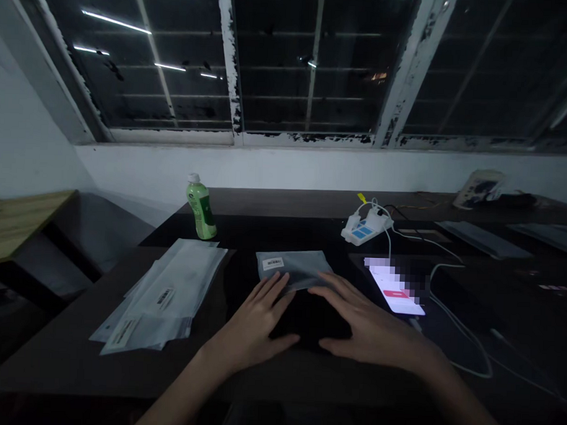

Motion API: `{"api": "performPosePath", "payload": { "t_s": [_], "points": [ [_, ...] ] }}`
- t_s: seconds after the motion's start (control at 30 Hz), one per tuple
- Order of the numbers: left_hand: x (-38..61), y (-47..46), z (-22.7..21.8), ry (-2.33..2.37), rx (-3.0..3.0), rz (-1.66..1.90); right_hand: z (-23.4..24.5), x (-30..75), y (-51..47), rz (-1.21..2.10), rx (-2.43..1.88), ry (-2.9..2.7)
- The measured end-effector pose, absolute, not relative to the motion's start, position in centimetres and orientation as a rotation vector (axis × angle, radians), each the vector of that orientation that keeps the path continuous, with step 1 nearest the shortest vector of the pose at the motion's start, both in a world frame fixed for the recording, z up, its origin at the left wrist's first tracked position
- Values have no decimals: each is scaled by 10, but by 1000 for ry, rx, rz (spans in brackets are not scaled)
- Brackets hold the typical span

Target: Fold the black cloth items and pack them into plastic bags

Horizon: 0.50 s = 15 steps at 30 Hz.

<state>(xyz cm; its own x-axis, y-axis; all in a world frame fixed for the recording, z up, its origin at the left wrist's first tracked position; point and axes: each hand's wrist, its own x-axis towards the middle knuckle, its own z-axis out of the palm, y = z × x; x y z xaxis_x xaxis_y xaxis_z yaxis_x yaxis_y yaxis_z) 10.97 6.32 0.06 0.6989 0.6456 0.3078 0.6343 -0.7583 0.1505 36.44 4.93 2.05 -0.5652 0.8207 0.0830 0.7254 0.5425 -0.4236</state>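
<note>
A translucent plastic bag [304,263] with a white barcode label lies flat on the dark table in front of me. At its near left edge, the fingertips of my left hand [264,314] overlap it, thumb and fingers apart. My right hand [361,320] reaches its near right corner, also with fingers spread. Whether either hand presses on the bag or hovers just over it, I cannot tell. To the left lies a fanned stack of similar plastic bags [179,283], some bearing barcode labels.
A green drink bottle [202,209] stands behind the stack. Right of the bag are a lit phone [395,291] on a cable and a white power strip [364,226] with plugs. More flat bags [482,238] lie far right. A wooden table [27,219] stands at left.
</note>
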Motion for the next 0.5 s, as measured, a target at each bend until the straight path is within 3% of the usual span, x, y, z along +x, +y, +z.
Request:
{"api": "performPosePath", "payload": {
  "t_s": [0.2,0.5],
  "points": [
    [129,73,-2,1101,2898,665,-3,344,63,143,-1281,-2564],
    [127,73,2,1117,2681,1014,6,331,59,-216,-1258,-2479]
  ]
}}
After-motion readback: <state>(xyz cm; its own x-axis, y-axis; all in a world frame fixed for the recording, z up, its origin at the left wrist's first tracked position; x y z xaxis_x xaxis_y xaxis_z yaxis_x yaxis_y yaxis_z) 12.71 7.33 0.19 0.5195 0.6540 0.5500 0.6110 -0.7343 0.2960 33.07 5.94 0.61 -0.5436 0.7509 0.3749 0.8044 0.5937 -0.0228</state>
